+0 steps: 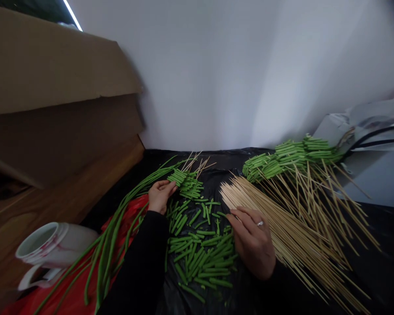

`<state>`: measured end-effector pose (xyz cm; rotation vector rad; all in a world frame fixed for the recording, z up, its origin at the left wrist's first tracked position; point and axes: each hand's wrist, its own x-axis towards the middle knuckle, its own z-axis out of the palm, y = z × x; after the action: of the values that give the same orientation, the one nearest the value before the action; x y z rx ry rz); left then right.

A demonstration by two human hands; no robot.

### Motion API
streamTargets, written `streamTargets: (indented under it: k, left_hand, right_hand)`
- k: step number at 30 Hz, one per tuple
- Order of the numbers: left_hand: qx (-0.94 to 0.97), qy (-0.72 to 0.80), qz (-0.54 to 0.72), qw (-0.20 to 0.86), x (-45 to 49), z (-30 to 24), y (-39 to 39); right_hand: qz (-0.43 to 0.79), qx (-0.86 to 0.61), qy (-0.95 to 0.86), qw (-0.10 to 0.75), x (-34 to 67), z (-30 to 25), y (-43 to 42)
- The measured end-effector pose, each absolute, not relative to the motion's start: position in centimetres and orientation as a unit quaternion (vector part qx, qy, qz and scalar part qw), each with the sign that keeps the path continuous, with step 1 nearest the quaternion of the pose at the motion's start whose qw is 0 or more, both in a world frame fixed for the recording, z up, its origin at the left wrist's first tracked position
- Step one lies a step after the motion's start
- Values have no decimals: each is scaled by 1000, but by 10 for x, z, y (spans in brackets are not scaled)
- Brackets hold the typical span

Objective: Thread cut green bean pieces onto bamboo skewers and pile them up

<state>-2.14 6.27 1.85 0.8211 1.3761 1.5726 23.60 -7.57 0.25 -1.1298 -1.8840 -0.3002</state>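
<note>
My left hand (pixel 160 196) is closed, thumb and fingers pinched at the left edge of a small stack of skewered green bean pieces (pixel 191 187). Bare skewer tips point up and away behind that stack. Lower down, my right hand (pixel 253 240), with a ring on one finger, has its fingertips pinched at the end of a short green bean piece (pixel 221 214). Loose cut bean pieces (pixel 200 258) lie scattered between the two hands. Just right of my right hand spreads a bundle of bamboo skewers (pixel 282 218), points toward the wall.
Long uncut beans (pixel 108 245) lie over a red plastic bag (pixel 85 280) at left, beside a white pitcher (pixel 57 243) on its side. Finished bean skewers (pixel 292 155) are piled at back right. A cardboard box (pixel 52 70) stands left; black plastic sheeting (pixel 216 177) covers the surface.
</note>
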Motion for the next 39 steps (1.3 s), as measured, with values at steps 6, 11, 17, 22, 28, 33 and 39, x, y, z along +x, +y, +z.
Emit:
streamTargets:
  k: [6, 11, 17, 22, 28, 33, 39]
  left_hand:
    - [393, 565, 594, 416, -27, 17, 55]
    - [465, 599, 580, 297, -29, 11, 49]
    - [600, 575, 544, 117, -1, 9, 26]
    - [691, 540, 435, 204, 19, 5, 11]
    - [767, 527, 327, 163, 30, -2, 4]
    - [771, 570, 264, 106, 39, -1, -4]
    - [784, 567, 232, 94, 43, -2, -8]
  right_hand:
    - [-148, -512, -712, 456, 255, 3, -61]
    - [-114, -582, -726, 348, 264, -2, -56]
    - [-84, -613, -762, 194, 259, -10, -58]
    - [-112, -636, -753, 126, 258, -10, -61]
    - [-134, -648, -743, 102, 257, -7, -64]
    - [-149, -653, -732, 126, 257, -3, -64]
    - [-132, -622, -741, 217, 254, -2, -65]
